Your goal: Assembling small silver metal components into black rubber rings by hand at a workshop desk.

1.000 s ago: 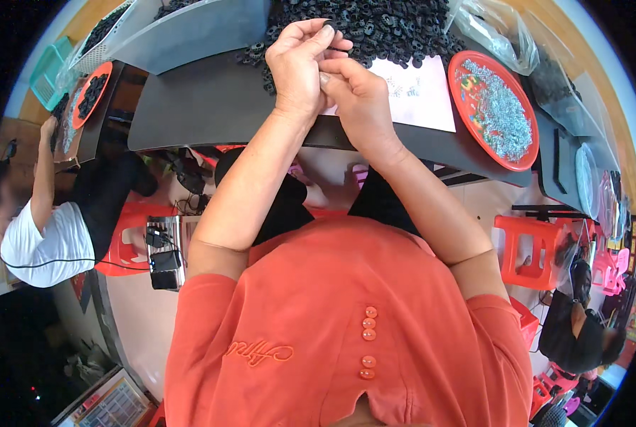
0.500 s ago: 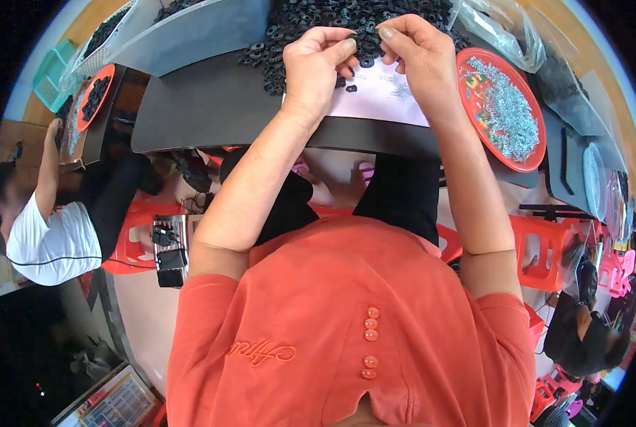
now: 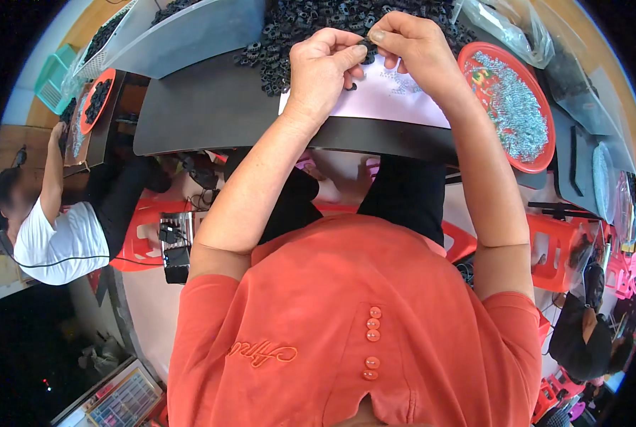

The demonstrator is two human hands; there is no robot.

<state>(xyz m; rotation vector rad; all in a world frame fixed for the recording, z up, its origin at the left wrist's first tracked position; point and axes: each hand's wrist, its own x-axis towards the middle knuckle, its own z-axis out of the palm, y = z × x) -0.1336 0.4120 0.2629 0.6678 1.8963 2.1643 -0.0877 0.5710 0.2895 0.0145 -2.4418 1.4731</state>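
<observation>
At the far side of the dark table, my left hand (image 3: 325,70) is closed in a pinch on a small black plastic part (image 3: 369,53). My right hand (image 3: 419,51) meets it there, thumb and forefinger pressed together at the part's upper edge; whatever they hold is too small to make out. Beneath both hands lies a pale sheet of paper (image 3: 385,105) with a scatter of tiny shiny pieces on it. A big heap of similar black parts (image 3: 268,60) spreads behind and left of my hands.
Right of the paper stands a red tray (image 3: 546,146) of small silvery pieces. A translucent bin (image 3: 197,46) sits at the back left, a clear plastic bag (image 3: 521,35) at the back right. Further left, a person in a white shirt (image 3: 62,242) reaches to another table with an orange tray (image 3: 109,84).
My right hand has come closer to the left, and their fingertips now meet at the black part. The view has shifted slightly.
</observation>
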